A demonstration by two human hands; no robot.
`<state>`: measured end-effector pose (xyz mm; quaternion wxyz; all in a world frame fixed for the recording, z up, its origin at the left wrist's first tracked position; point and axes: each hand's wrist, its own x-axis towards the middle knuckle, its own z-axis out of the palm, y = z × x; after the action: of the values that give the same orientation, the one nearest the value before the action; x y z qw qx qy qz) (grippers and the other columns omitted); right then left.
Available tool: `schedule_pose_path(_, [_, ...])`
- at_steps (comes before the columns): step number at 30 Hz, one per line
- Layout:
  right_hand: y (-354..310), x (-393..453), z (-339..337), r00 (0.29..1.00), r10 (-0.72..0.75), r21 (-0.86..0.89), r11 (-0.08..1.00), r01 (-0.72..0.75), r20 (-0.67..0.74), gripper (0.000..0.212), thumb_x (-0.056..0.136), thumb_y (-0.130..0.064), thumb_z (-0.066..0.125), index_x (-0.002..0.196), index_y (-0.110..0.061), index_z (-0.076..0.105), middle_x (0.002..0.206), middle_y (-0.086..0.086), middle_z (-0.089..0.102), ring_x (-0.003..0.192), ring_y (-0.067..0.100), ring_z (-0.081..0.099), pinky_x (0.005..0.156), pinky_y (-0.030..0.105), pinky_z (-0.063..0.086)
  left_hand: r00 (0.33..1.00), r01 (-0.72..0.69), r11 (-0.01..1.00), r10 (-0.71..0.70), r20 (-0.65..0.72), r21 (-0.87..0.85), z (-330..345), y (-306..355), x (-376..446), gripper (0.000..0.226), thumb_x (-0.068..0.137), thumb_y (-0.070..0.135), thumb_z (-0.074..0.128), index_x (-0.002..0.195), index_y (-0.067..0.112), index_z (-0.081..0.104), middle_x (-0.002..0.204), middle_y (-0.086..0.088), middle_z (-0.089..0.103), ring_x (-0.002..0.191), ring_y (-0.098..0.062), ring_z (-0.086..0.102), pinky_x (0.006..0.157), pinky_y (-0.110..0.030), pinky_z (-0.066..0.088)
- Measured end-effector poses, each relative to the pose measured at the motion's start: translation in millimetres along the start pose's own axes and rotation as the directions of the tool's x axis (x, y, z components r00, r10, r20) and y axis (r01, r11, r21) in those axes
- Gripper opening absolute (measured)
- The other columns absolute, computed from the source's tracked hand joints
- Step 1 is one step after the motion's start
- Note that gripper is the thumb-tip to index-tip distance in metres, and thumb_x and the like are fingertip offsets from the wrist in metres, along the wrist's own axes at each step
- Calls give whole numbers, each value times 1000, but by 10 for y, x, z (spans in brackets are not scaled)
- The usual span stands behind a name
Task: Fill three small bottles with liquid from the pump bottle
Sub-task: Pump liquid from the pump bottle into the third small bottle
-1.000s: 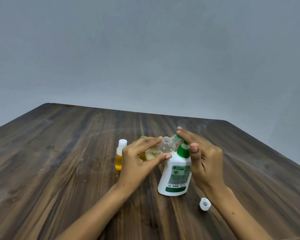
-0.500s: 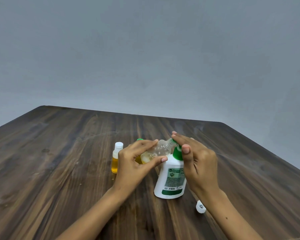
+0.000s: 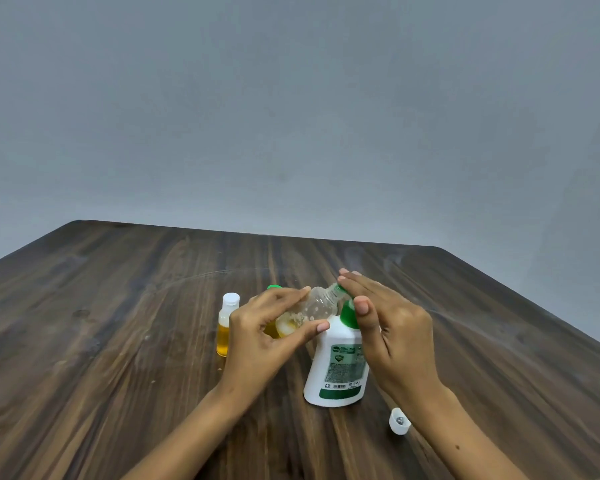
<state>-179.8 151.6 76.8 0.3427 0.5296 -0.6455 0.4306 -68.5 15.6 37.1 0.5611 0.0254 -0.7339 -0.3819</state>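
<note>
The right hand hides the green pump head of the white pump bottle. A green-capped small bottle sits mostly behind the left hand. The label print is too small to read.

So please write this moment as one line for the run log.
step: filling | left hand: holds tilted small bottle at pump nozzle | right hand: presses pump bottle | loose cap: on table

A dark wooden table with streaky grain filled the lower view, its far edge and rounded corners clearly seen. Behind the table rose a plain grey-blue wall, evenly and softly lit.
</note>
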Motion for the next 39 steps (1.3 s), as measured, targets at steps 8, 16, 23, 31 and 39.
schedule_pose_path(8, [0,-12,66,1000,22,-52,998,-23,-15,66,101,-55,21,107,-16,74,112,-5,70,105,6,64,82,28,54,1000,10,1000,-10,4,7,-10,-23,14,50,72,46,77,112,16,74,102,10,73,97,-10,68,79,-31,58])
schedule_pose_path(16, [-31,60,34,1000,-7,-37,999,7,-13,71,100,-58,19,105,-14,74,110,-3,71,105,11,65,87,24,50,1000,20,1000,-20,-4,-3,15,-8,11,46,71,34,84,109,11,75,100,8,73,96,-9,69,80,-26,56])
schedule_pose_path(23, [-17,73,-14,1000,-20,-36,999,21,21,75,99,-61,16,109,-13,73,113,-1,70,105,14,65,84,26,51,999,39,999,-39,-4,2,10,3,12,51,68,43,85,110,15,75,101,10,73,97,-13,69,81,-36,57])
schedule_pose_path(31, [-18,-39,63,1000,4,-35,999,-5,-21,72,99,-60,20,109,-12,73,115,0,69,106,13,65,80,33,56,996,58,998,-58,64,-11,-18,-6,20,53,70,39,81,116,15,72,103,10,71,100,-11,68,83,-32,57])
schedule_pose_path(39, [-19,-53,68,999,23,-18,1000,-24,-32,74,98,-62,21,108,-11,73,114,0,70,107,14,65,82,35,56,995,84,996,-84,51,-4,-21,33,15,49,68,40,81,113,23,72,101,16,71,98,-5,67,84,-31,56])
